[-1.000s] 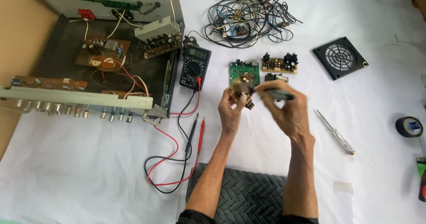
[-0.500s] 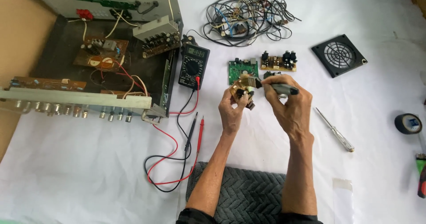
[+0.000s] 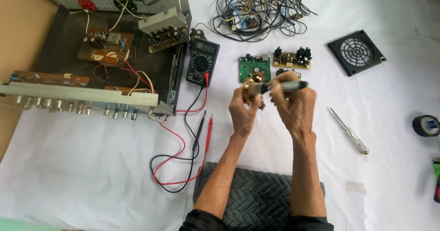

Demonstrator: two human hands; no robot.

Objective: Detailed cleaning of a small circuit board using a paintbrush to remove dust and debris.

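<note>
White cloth covers the work surface, an opened amplifier chassis [image 3: 105, 52] at its far left corner. Head view: your left hand [image 3: 243, 109] grips a small brass-coloured part [image 3: 253, 88] mid-surface; your right hand [image 3: 293, 105] pinches a grey pen-like tool [image 3: 284, 86] against it. Probing step, apparently; next calls for steady tip contact. Forearms raised, wrists converging.

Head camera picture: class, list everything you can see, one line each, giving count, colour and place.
Open case: one, grey, upper left, circuit boards and wires inside.
Meter: one, black, beside case; red and black leads trail down.
Wire tangle: one, dark, top centre.
Green board: one, above hands.
Tan board: one, right of it.
Fan grille: one, black, upper right.
Screwdriver: one, clear handle, right.
Tape roll: one, dark, right edge.
Left hand: holds small brass part.
Right hand: holds dark pen-like tool.
</note>
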